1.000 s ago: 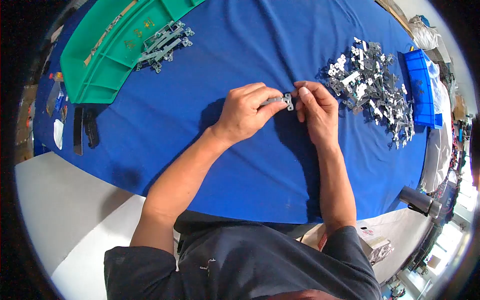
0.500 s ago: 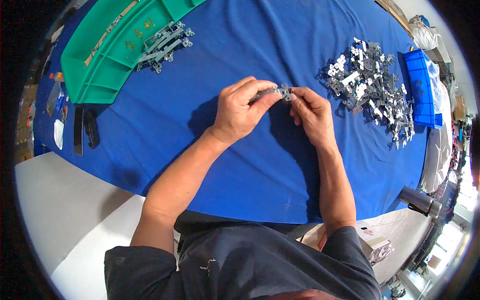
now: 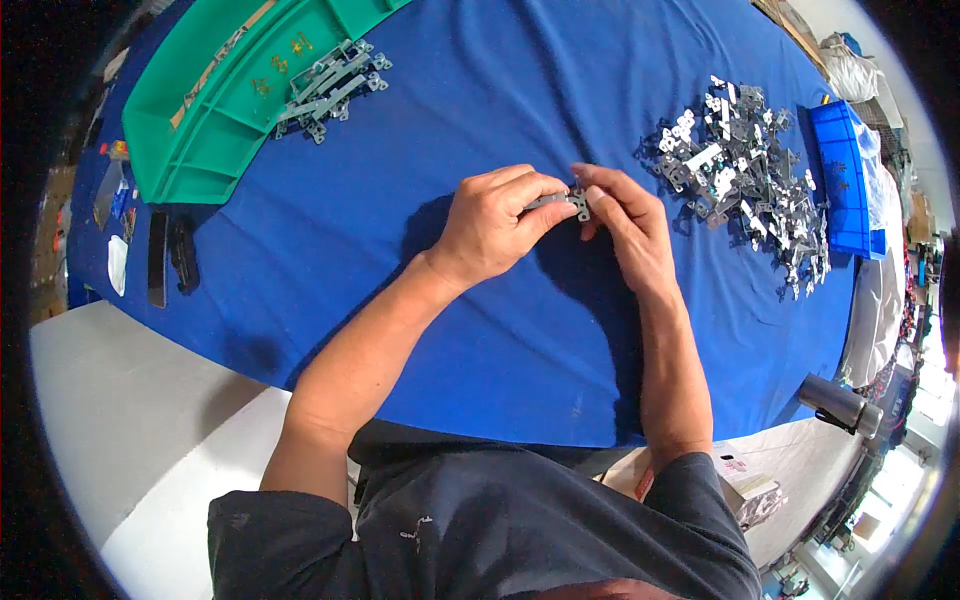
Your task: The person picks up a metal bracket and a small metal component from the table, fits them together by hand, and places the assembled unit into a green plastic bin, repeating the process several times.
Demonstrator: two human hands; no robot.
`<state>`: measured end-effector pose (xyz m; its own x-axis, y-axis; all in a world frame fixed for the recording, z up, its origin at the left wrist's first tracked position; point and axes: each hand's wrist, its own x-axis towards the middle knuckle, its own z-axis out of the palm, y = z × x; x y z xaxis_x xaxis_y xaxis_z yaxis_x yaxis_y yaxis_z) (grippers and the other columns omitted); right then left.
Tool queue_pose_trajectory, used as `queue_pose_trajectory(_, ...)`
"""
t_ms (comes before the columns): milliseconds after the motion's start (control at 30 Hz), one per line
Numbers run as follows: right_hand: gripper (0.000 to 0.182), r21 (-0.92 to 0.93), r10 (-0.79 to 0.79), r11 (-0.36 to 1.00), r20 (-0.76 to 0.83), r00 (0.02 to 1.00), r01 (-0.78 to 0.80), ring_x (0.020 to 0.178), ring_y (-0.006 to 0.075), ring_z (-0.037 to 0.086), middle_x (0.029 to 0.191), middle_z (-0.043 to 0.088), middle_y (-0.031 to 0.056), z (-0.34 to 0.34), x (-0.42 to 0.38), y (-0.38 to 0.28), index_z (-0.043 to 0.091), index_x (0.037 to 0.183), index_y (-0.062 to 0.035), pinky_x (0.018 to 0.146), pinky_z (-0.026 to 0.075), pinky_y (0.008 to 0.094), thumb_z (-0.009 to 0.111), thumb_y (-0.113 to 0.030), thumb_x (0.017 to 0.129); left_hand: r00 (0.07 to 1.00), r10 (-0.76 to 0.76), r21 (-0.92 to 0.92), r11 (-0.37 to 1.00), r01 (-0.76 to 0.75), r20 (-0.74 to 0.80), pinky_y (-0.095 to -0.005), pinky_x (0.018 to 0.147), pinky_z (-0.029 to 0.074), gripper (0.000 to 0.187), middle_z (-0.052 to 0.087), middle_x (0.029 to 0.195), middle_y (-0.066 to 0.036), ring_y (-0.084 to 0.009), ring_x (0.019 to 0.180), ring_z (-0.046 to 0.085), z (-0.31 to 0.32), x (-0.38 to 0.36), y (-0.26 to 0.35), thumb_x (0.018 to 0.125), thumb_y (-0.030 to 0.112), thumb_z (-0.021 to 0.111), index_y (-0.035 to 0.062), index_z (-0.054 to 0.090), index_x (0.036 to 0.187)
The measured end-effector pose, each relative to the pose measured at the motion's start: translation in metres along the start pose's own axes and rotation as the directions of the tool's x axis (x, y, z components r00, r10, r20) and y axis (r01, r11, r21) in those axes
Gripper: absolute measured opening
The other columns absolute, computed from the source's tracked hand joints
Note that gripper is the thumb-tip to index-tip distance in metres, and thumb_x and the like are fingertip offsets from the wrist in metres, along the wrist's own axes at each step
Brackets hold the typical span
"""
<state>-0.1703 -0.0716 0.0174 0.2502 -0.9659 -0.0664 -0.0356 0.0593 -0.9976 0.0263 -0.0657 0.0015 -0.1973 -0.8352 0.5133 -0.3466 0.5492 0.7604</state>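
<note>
Above the middle of the blue cloth, my left hand [image 3: 500, 222] pinches a small grey metal bracket [image 3: 580, 204] between thumb and fingers. My right hand [image 3: 628, 222] is closed at the bracket's right end, its thumb and fingertips touching the metal. The fingers of both hands cover part of the piece. To the right lies a large loose pile of metal parts [image 3: 735, 160], some dark and some shiny. At the upper left, a smaller group of long metal brackets [image 3: 330, 90] lies against the green tray.
A green compartment tray [image 3: 205, 160] stands at the upper left, a blue bin [image 3: 838, 180] at the right edge. Two dark objects, one a flat bar [image 3: 157, 260], lie at the left. A metal flask [image 3: 842, 403] is at the lower right.
The bracket and my left hand have moved slightly right and toward my body. My right fingers have shifted and now cover the bracket's right end differently.
</note>
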Motion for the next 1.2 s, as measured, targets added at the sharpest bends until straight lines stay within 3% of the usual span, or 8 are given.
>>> queue_pose_trajectory(133,0.023,-0.124,-0.031,0.992,0.064,0.997,0.038,0.069,0.0063,0.057,0.088,0.067,0.0022,-0.009,0.000,0.013,0.068,0.115,0.0004,0.059,0.047,0.0231,0.058,-0.017,0.104,0.998,0.009,0.005,1.000,-0.010,0.056,-0.0352,0.059,0.050,0.016,0.068,0.079,-0.011,-0.0246,0.066,0.065,-0.001,0.000,0.002,0.085,0.013,0.080,0.0019,0.072,0.094)
queue_pose_trajectory(267,0.020,0.125,-0.017,0.991,-0.157,0.987,0.037,0.064,0.0061,0.055,0.086,0.066,0.0023,-0.004,0.002,0.009,0.067,0.109,-0.0009,0.056,0.045,0.0221,0.059,-0.018,0.104,1.000,0.000,0.001,1.000,0.000,0.028,-0.0342,0.059,0.050,0.016,0.068,0.079,-0.010,-0.0227,0.066,0.065,0.000,-0.001,0.000,0.085,0.012,0.080,0.0016,0.072,0.094)
queue_pose_trajectory(433,0.020,-0.141,0.070,0.987,-0.055,0.996,-0.077,0.064,0.0045,0.055,0.073,0.063,-0.0007,-0.002,-0.002,0.010,0.070,0.114,-0.0007,0.053,0.043,0.0222,0.064,-0.014,0.101,0.987,-0.064,-0.042,0.997,0.059,-0.150,-0.0338,0.056,0.048,0.013,0.066,0.075,-0.008,-0.0216,0.062,0.063,-0.003,0.005,0.004,0.088,0.013,0.078,0.0035,0.071,0.091)
queue_pose_trajectory(533,0.020,-0.234,-0.004,0.972,-0.009,1.000,0.002,0.064,0.0053,0.055,0.074,0.062,-0.0008,-0.002,-0.002,0.007,0.070,0.114,-0.0002,0.054,0.044,0.0229,0.065,-0.013,0.100,0.989,-0.114,-0.075,0.991,0.107,-0.093,-0.0333,0.056,0.048,0.013,0.066,0.076,-0.009,-0.0206,0.062,0.063,-0.005,0.005,0.009,0.088,0.013,0.078,0.0029,0.071,0.092)
queue_pose_trajectory(733,0.018,-0.256,0.044,0.965,-0.027,0.999,-0.049,0.064,0.0062,0.056,0.075,0.063,-0.0009,-0.002,-0.003,0.005,0.070,0.113,-0.0004,0.056,0.045,0.0236,0.064,-0.012,0.100,0.989,-0.123,-0.082,0.990,0.117,-0.077,-0.0331,0.055,0.048,0.013,0.066,0.075,-0.008,-0.0195,0.061,0.063,-0.006,0.005,0.010,0.087,0.012,0.078,0.0025,0.071,0.092)
queue_pose_trajectory(833,0.018,-0.257,0.012,0.966,-0.029,0.999,-0.019,0.062,0.0056,0.055,0.074,0.062,-0.0009,-0.002,-0.002,0.007,0.070,0.112,-0.0008,0.055,0.044,0.0233,0.063,-0.012,0.100,0.996,-0.084,-0.063,0.995,0.083,-0.011,-0.0336,0.055,0.048,0.013,0.066,0.075,-0.008,-0.0201,0.061,0.063,-0.008,0.005,0.010,0.086,0.012,0.079,0.0027,0.071,0.092)
queue_pose_trajectory(933,0.017,-0.217,-0.013,0.976,-0.018,1.000,0.008,0.060,0.0050,0.054,0.073,0.062,-0.0011,-0.003,-0.003,0.010,0.070,0.112,-0.0012,0.053,0.043,0.0230,0.063,-0.012,0.101,0.998,0.026,-0.037,0.999,-0.028,-0.065,-0.0307,0.055,0.045,0.015,0.065,0.074,-0.008,-0.0169,0.060,0.059,0.000,0.002,0.005,0.085,0.012,0.080,0.0024,0.073,0.094)
queue_pose_trajectory(1200,0.016,-0.231,0.000,0.973,-0.022,1.000,-0.005,0.057,0.0049,0.052,0.071,0.060,-0.0014,-0.001,-0.002,0.005,0.071,0.110,-0.0011,0.050,0.043,0.0230,0.064,-0.012,0.101,0.994,-0.045,-0.023,0.999,0.043,-0.100,-0.0335,0.054,0.046,0.014,0.064,0.072,-0.008,-0.0201,0.059,0.060,-0.005,0.004,0.007,0.086,0.013,0.079,0.0032,0.071,0.092)
